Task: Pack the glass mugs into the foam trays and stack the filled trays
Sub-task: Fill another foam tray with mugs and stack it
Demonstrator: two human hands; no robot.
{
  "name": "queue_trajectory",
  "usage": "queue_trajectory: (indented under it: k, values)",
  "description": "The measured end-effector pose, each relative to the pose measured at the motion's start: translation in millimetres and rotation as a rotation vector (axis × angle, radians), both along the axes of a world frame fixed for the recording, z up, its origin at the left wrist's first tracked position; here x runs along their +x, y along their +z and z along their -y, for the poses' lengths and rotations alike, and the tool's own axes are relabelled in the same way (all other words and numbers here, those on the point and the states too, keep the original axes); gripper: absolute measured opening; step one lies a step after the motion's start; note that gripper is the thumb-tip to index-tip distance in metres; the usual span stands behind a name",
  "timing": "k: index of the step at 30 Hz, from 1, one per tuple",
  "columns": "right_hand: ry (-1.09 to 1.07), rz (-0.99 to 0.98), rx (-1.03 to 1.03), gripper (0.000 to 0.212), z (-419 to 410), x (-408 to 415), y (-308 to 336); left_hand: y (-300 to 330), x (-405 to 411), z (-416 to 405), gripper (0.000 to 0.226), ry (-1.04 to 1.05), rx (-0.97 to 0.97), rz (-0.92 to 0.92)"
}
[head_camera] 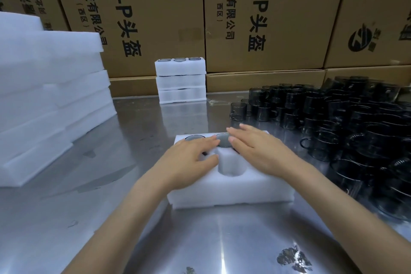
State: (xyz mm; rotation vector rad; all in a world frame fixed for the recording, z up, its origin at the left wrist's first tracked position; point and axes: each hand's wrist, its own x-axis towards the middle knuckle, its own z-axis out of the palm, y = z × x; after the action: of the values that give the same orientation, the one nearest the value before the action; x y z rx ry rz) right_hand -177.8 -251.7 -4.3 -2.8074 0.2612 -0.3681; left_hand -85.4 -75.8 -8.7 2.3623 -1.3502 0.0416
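Both flat, open hands, left [189, 158] and right [258, 151], rest on the white foam tray [233, 193], hiding most pockets; two dark glass mugs [223, 139] show, one pocket empty.

Cardboard boxes [155, 18] read "0-P头盔", perhaps "科技有限公司".

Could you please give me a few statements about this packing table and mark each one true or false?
1. Both the left hand and the right hand rest flat on the foam tray. True.
2. The middle front pocket of that tray holds a mug. False: it is empty; mugs show only in the back row.
3. The loose glass mugs stand on the person's left. False: they are on the right.
4. Three filled trays are stacked at the back of the metal table. True.
5. The cardboard boxes are blank. False: they carry printed text.
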Motion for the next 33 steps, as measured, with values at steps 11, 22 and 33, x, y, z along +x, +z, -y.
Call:
queue_trajectory:
  k: [11, 22, 33]
  values:
    - [-0.842, -0.181, -0.056, 0.043, 62, -30, 0, -8, 1, -7, 0.019, -0.007, -0.357, -0.215]
    - [-0.617, 0.055, -0.057, 0.025, 55, -21, -11, -7, 1, -10, 0.023, -0.036, -0.239, -0.160]
    - [-0.156, 0.656, -0.038, 0.027, 22, -17, 6, -8, 1, -10, 0.024, -0.024, -0.252, -0.164]
